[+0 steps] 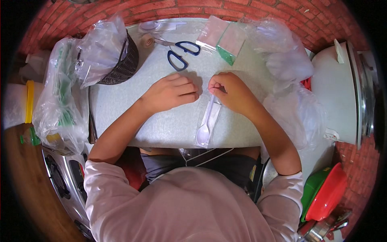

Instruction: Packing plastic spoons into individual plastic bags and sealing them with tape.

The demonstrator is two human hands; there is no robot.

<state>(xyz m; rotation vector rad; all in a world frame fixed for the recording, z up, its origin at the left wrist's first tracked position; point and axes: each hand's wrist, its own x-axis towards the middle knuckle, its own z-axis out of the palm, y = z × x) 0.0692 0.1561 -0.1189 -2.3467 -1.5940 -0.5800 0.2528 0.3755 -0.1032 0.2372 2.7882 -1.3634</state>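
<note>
My right hand [226,90] pinches the upper end of a clear plastic sleeve between thumb and fingers. Inside the sleeve lie a white plastic spoon [203,133], bowl towards me, and a folded white paper piece [214,112]. My left hand [172,92] rests palm down on the pale tabletop [169,127], just left of the sleeve; its fingers are curled and its fingertips are hidden, so I cannot tell if it holds anything. Beyond both hands lie scissors [177,60] with dark blue handles, spread apart, their blades pointing left near a small tan roll [147,40].
A dark wicker basket [130,62] stuffed with clear bags stands at the back left. Pink and green packets [222,37] lie at the back. Plastic bags [287,57] crowd the right edge, beside a large white container [334,90]. Another bag [65,99] hangs left.
</note>
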